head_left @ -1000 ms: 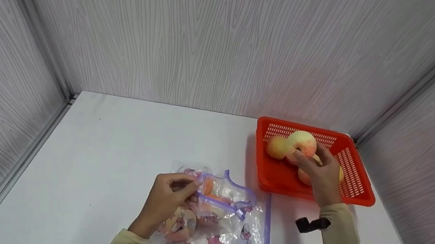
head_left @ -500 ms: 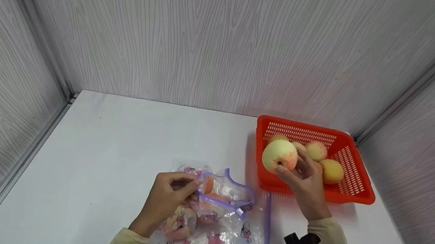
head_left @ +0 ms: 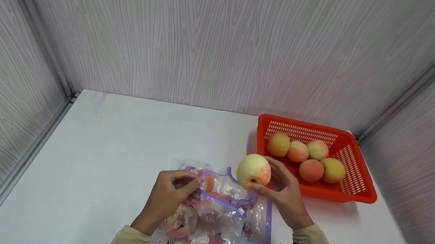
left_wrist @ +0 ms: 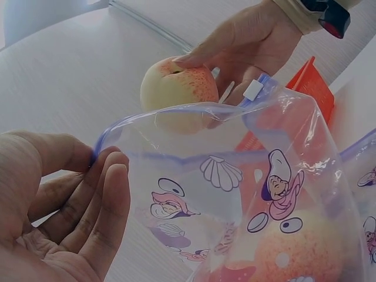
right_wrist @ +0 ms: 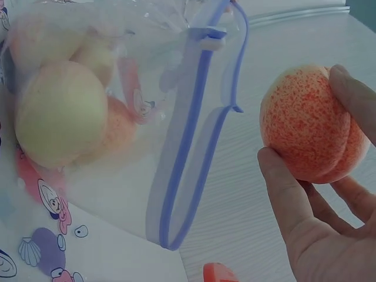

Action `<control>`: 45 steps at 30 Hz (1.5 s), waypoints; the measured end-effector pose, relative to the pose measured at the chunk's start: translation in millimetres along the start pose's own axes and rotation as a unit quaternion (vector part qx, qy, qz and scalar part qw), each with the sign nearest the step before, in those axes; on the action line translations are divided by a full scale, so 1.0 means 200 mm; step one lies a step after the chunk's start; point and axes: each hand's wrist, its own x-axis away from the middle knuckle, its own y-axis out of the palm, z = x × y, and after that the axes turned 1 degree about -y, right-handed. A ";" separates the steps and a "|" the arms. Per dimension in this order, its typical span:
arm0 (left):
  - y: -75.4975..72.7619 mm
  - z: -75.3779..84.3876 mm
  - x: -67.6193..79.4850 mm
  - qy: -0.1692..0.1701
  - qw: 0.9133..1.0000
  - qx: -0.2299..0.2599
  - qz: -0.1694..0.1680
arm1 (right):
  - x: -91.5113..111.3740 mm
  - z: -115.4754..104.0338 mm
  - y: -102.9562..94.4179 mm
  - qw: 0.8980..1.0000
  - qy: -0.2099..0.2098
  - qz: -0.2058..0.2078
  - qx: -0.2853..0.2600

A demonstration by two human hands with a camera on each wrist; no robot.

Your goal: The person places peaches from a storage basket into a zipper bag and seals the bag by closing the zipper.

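Observation:
My left hand (head_left: 170, 199) pinches the purple-edged mouth of a clear printed zip bag (left_wrist: 235, 176) between thumb and finger. The bag's mouth gapes, its white slider (left_wrist: 253, 90) at one end of the zip. Several peaches (right_wrist: 61, 111) show through the plastic inside. My right hand (head_left: 284, 193) holds a pale yellow and red peach (head_left: 253, 171) by thumb and fingers. In the head view that peach overlaps the right end of the bag's mouth. From the right wrist, the held peach (right_wrist: 314, 123) appears just outside the opening, its speckled red side showing.
A red plastic basket (head_left: 364, 177) stands at the back right of the white table (head_left: 124, 135), with several peaches (head_left: 311, 170) in it. Under the filled bag lies another flat printed bag (head_left: 244, 241) with a purple edge. Grey wood-grain panels (head_left: 227, 44) enclose the table's back and sides.
My right hand has lifted the peach out of the basket and carried it left and toward me, up to the bag's mouth. The left hand has stayed in place, pinching the bag.

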 end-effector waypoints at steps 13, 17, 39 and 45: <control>0.01 0.03 0.00 0.001 1.000 -0.005 -0.003 | 0.03 0.02 0.06 0.998 0.020 -0.052 0.012; 0.01 0.02 0.00 -0.004 1.000 -0.001 -0.002 | 0.03 0.02 0.07 0.998 0.014 -0.064 0.016; 0.01 0.03 -0.01 0.011 1.000 0.001 -0.001 | 0.04 0.04 0.09 0.996 0.001 -0.094 0.004; 0.01 0.03 -0.02 0.020 1.000 0.005 -0.005 | 0.05 0.02 0.09 0.995 -0.006 -0.093 -0.034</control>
